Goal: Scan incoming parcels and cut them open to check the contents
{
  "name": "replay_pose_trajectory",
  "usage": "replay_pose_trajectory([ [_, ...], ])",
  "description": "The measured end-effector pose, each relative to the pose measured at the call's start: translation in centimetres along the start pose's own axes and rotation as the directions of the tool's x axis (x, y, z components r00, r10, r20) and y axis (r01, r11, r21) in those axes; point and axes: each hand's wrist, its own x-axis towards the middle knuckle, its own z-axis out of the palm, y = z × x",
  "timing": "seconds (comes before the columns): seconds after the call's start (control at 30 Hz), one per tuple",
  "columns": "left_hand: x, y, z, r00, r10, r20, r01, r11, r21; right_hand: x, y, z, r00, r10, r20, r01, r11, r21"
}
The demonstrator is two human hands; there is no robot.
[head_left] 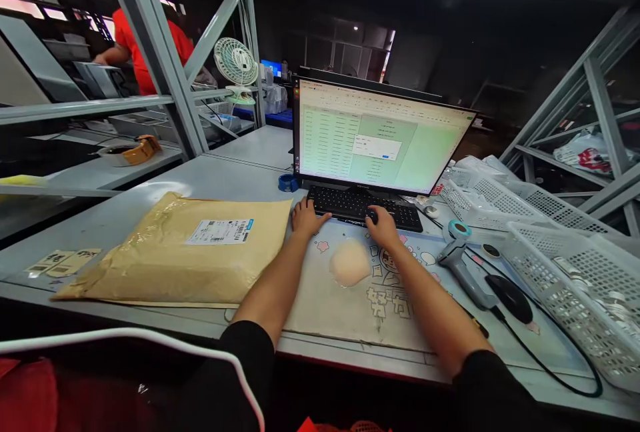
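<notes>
My left hand (307, 219) lies at the left front edge of the black keyboard (345, 205), fingers spread over the keys and thumb stretched to the right. At the keyboard's front right, my right hand (384, 225) has curled fingers. A small, dark, rounded thing (371, 216) shows at those fingers; its kind is unclear. Behind the keyboard stands a monitor (330, 145), its screen showing a table and a small white dialog box. A large tan parcel (165, 252) with a white label (219, 233) lies left of my left forearm.
Right of my right arm lie a grey barcode scanner (467, 275), its cable and a black mouse (509, 299). White baskets (555, 299) line the right side. A blue tape roll (288, 183) sits by the monitor. A fan (236, 62) and a person in red (150, 45) are beyond the metal frame.
</notes>
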Motion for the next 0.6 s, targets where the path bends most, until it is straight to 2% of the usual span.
replay_pose_trajectory([
  [0.1,0.0,0.1,-0.1,1.000,-0.008,-0.001,0.008,1.000,0.022,1.6,-0.4,3.9,0.999,0.047,0.028,-0.046,0.999,-0.015],
  [0.2,-0.1,0.6,0.0,1.000,0.009,-0.003,-0.009,0.999,0.043,2.4,-0.5,5.9,0.992,0.114,0.045,-0.112,0.992,-0.050],
  [0.37,-0.4,1.9,0.6,0.994,0.100,0.046,-0.104,0.992,0.076,3.3,-1.5,7.1,0.974,0.213,0.078,-0.201,0.971,-0.131],
  [0.6,-0.4,2.7,0.9,0.990,0.084,0.109,-0.098,0.987,0.128,3.1,-3.8,7.3,0.948,0.299,0.108,-0.267,0.934,-0.237],
])
